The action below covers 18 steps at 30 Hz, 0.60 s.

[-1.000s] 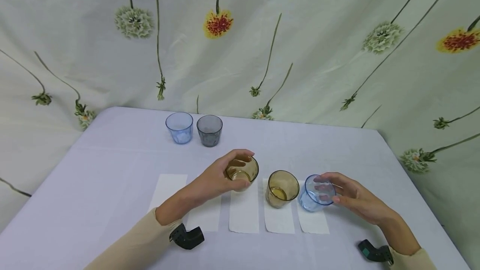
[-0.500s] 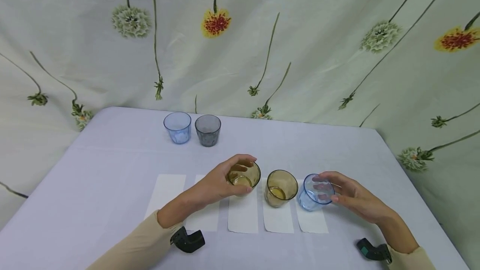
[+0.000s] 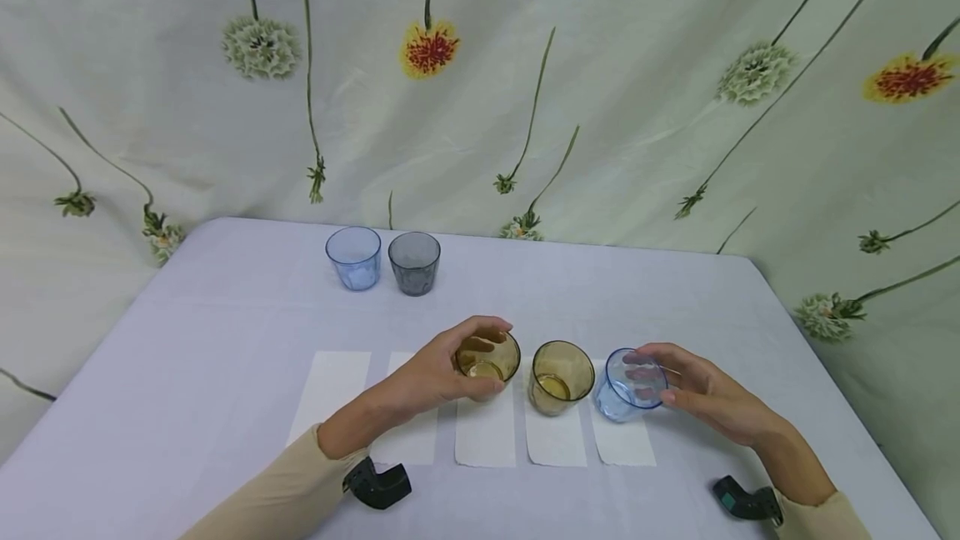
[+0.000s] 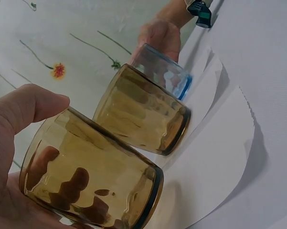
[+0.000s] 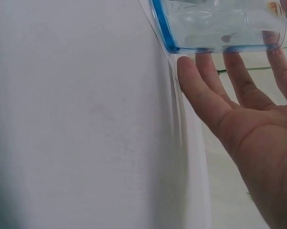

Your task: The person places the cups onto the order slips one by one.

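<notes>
My left hand [image 3: 431, 369] grips an amber drinking glass [image 3: 504, 359] over the middle paper strip [image 3: 485, 436], thumb on the near side and fingers round the far side. The left wrist view shows that glass [image 4: 105, 162] upright, its base right at the paper. Just to its right stands a second amber glass [image 3: 561, 382] on another strip. Beyond that, a clear blue glass [image 3: 626, 390] stands on the rightmost strip [image 3: 626, 444]. My right hand [image 3: 720, 398] holds this blue glass from the right, thumb near its rim and fingers behind; its base [image 5: 164, 28] shows in the right wrist view.
At the back left of the white-covered table [image 3: 225, 273], another blue glass [image 3: 356, 261] and a grey glass [image 3: 415, 265] stand side by side. Two more paper strips [image 3: 330, 382] lie to the left, partly under my left forearm. A flowered cloth [image 3: 637, 107] hangs behind.
My left hand has brought its amber glass a little toward me and down onto or close over the middle strip. The right hand and its blue glass have stayed put.
</notes>
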Tool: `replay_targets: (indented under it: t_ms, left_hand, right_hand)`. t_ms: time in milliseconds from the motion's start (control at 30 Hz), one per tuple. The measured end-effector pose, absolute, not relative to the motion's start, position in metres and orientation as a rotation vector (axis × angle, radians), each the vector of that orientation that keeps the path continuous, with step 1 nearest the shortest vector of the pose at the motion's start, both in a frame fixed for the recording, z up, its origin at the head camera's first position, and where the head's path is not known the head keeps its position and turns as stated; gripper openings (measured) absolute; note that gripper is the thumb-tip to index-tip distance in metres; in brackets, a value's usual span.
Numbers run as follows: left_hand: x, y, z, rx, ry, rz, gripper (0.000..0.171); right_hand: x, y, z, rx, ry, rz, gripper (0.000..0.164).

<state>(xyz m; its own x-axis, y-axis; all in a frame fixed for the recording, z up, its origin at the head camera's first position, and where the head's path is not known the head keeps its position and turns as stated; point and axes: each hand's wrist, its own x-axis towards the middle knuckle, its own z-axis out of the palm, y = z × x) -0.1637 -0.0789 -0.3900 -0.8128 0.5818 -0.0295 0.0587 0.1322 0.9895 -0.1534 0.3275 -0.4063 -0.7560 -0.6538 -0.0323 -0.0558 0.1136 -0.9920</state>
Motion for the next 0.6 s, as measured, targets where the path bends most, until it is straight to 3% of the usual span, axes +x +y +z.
replay_targets:
  t_ms: [600]
  left_hand:
    - [-0.1631, -0.0778, -0.3924, 0.625, 2.017, 1.710, 0.062]
  right_hand:
    - [-0.1526, 0.3267, -0.4053, -0.677, 1.933, -1.681, 0.049]
